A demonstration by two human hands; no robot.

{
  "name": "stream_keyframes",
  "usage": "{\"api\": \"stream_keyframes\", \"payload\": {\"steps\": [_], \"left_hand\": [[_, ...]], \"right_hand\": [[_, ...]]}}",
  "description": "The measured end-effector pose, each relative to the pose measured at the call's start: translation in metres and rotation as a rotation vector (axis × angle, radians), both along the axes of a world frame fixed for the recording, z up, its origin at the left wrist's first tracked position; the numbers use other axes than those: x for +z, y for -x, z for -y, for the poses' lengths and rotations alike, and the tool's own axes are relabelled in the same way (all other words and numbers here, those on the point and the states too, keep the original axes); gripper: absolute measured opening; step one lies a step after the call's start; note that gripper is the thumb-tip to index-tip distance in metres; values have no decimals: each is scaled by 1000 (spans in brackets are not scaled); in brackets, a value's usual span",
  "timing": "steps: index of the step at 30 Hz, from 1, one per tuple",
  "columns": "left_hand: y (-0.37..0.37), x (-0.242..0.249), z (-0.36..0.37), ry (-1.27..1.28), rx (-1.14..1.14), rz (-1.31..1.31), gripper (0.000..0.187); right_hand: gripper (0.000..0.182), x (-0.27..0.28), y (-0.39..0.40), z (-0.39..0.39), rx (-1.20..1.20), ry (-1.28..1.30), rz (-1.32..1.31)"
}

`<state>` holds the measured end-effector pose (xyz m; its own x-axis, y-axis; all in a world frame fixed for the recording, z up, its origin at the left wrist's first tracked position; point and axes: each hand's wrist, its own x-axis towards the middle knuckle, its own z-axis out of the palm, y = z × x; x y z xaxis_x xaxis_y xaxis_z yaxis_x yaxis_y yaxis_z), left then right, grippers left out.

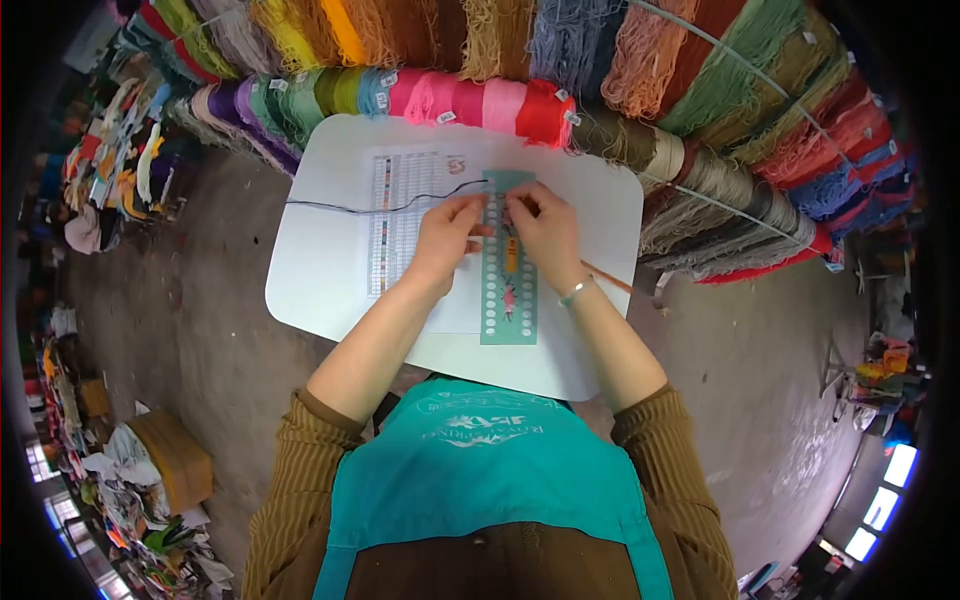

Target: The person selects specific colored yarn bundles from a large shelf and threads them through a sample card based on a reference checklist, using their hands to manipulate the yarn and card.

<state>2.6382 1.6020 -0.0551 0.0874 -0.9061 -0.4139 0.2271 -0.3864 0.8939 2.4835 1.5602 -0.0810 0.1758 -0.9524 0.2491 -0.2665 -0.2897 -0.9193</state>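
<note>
A green card (510, 330) with rows of white holes down both long sides lies upright on the white table (320, 260). Both hands are at its upper half. My left hand (450, 240) is at the card's left edge, fingers bent together; what they hold, if anything, is too small to make out. My right hand (543, 228) rests over the card's upper right, its fingers pinched, the tips partly hidden. A dark thread (400, 208) runs from the table's left edge to the card's top. Under the thread lies a printed chart sheet (400, 250).
Colored yarn skeins (440, 95) hang on racks beyond the table and to its right. An orange-brown strand (607, 276) lies by my right wrist. A cardboard box (170, 460) and piled materials (130, 455) stand on the floor at lower left.
</note>
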Motion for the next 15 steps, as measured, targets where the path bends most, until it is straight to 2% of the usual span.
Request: {"api": "stream_keyframes", "payload": {"steps": [2, 3, 5, 7, 10, 12, 15], "left_hand": [[-4, -2, 3, -28, 9, -67, 33], [-7, -2, 5, -56, 14, -132, 38], [-10, -1, 8, -73, 0, -168, 40], [-11, -2, 12, -93, -20, -204, 42], [-11, -13, 21, -120, -25, -140, 39], [-10, -20, 26, -62, -102, -24, 31], [-8, -29, 30, 10, -88, 80, 25]], "right_hand": [[11, -13, -9, 16, -78, -172, 39], [11, -17, -11, 17, -73, -170, 37], [10, -23, -15, 18, -113, -8, -85], [10, -27, -16, 19, -116, -34, -51], [9, -28, -15, 19, -120, -64, -15], [9, -27, -14, 19, -116, -65, -12], [8, -28, -14, 18, -106, -27, -52]]}}
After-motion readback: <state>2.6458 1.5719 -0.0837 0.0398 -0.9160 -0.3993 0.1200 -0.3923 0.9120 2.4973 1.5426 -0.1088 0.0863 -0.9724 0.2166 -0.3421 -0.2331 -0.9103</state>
